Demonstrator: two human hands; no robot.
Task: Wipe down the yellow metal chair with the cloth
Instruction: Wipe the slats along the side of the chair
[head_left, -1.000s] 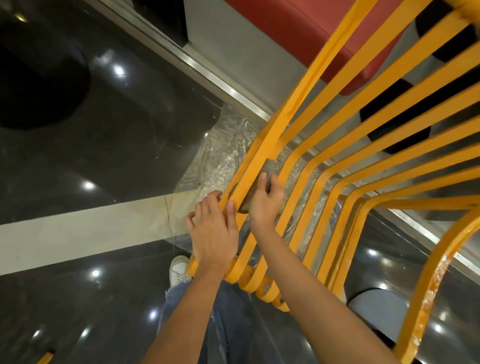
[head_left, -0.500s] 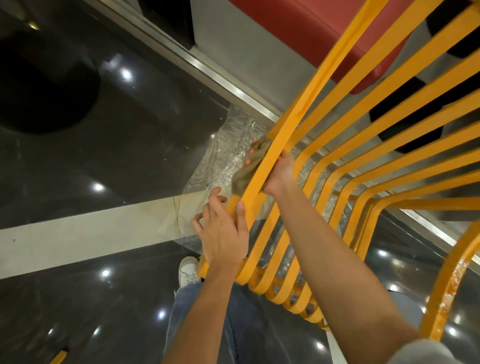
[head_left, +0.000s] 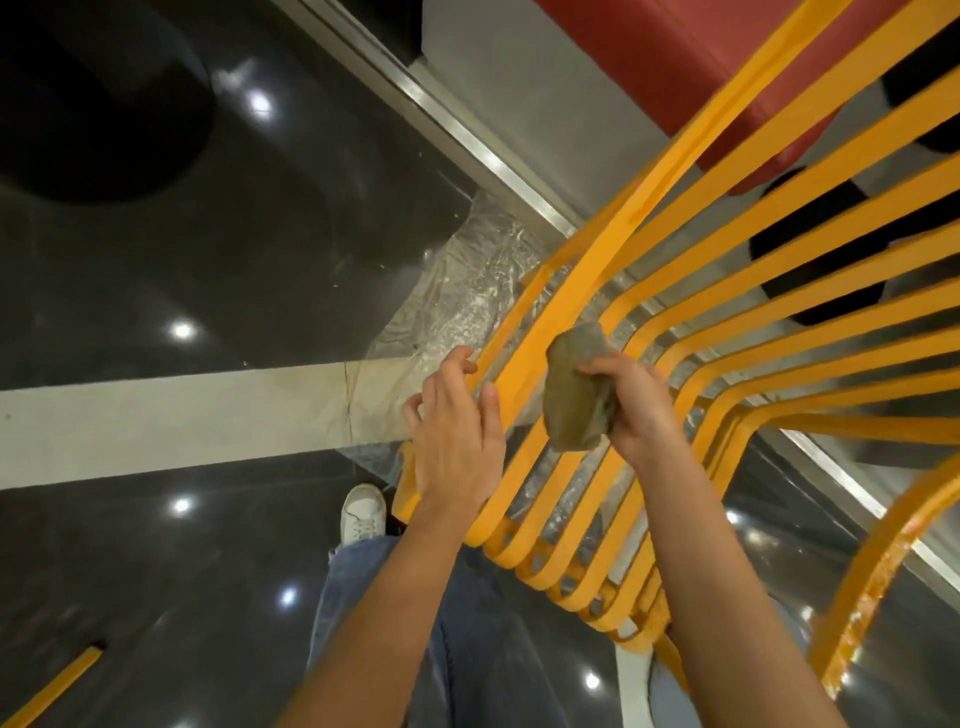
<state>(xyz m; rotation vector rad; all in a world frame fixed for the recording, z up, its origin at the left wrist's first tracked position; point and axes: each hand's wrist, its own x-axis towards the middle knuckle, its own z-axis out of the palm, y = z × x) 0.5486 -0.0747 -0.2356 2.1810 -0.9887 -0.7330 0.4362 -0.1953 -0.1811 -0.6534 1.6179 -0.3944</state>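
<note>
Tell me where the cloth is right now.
In the head view the cloth sits just right of centre, gripped in the right hand against the chair's yellow slats, beside the left hand.

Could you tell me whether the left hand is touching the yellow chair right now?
Touching. The head view shows the left hand resting on the yellow chair, its thumb lying against the outer slat and its fingers curled over that slat's far edge.

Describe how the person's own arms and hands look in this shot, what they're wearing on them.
Both forearms are bare right down to the frame's bottom edge: no sleeve shows. The left hand and right hand wear no gloves, and no ring, watch or bracelet is visible. Fingernails look short and unpainted, though the picture is slightly blurred.
</note>
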